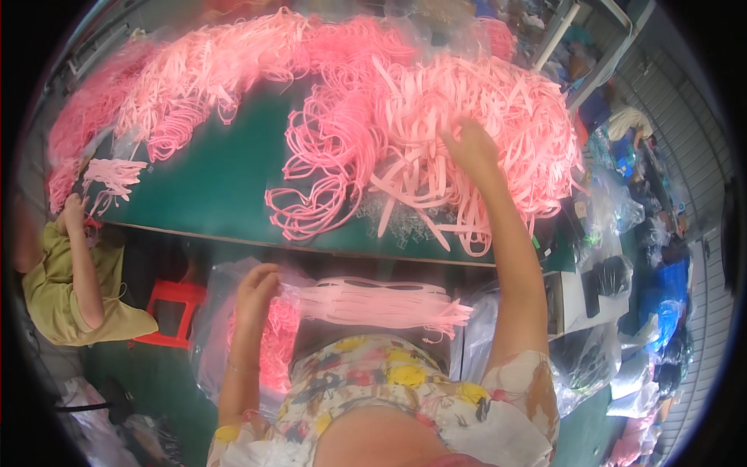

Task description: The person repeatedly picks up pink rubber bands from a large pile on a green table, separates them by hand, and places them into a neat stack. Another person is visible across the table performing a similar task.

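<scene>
My left hand is closed, fingers bent together, beside the left end of a bundle of pale pink straps lying across my lap. What its fingers pinch, if anything, is too small to make out. Farther off, my right hand reaches over a big heap of pale pink straps on the green table. Its fingers curl down to the straps, and what they hold is unclear. Brighter pink looped straps lie left of that heap. Small clear pieces are scattered by the heap's near edge.
More pink straps cover the table's far left. A co-worker in a green top handles a small pink strap bundle at the left, near a red stool. A clear bag of bright pink straps sits under my left forearm.
</scene>
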{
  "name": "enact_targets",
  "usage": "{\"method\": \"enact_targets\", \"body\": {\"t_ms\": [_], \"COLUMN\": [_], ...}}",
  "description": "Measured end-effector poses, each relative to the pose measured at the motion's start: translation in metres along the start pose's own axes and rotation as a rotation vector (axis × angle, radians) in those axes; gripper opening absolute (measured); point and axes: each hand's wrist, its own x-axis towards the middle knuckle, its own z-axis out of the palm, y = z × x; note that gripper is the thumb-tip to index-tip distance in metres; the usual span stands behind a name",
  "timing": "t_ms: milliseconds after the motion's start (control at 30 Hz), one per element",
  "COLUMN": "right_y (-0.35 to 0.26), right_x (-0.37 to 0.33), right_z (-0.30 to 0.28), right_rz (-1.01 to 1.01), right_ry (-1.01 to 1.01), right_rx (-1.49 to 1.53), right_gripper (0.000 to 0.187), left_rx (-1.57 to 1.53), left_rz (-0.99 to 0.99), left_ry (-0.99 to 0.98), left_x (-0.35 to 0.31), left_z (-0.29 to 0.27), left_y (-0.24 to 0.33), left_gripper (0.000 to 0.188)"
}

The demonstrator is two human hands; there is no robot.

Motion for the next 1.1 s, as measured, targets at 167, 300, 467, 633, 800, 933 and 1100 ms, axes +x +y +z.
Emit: {"method": "enact_targets", "body": {"t_ms": [167,300,467,633,800,933,1100], "right_y": [0.046,0.027,0.025,0.003,0.029,0.049,0.079], "right_x": [0.070,0.097,0.105,0.079,0.054,0.016,-0.010], "right_z": [0.059,-0.044,-0.133,-0.190,-0.224,-0.236,-0.247], "right_rz": [0.032,0.265,0.094,-0.006,0.002,0.008,-0.005], "right_ry": [-0.065,-0.146,-0.143,-0.039,-0.093,-0.057,-0.036], "right_rx": [0.073,0.652,0.850,0.889,0.982,1.150,1.254], "right_gripper": [0.029,0.019,0.017,0.018,0.021,0.019,0.018], "left_rx": [0.169,0.261,0.292,0.372,0.646,0.705,0.612], "left_rz": [0.199,0.286,0.446,0.882,0.846,0.862,0.889], "left_ry": [-0.305,-0.422,-0.679,-0.561,-0.642,-0.622,-0.789], "left_x": [-0.013,0.017,0.080,0.141,0.167,0.141,0.139], "left_z": [0.050,0.085,0.186,0.291,0.345,0.361,0.370], "left_y": [0.068,0.108,0.146,0.133,0.116,0.120,0.117], "left_gripper": [0.011,0.013,0.021,0.048,0.042,0.027,0.024]}}
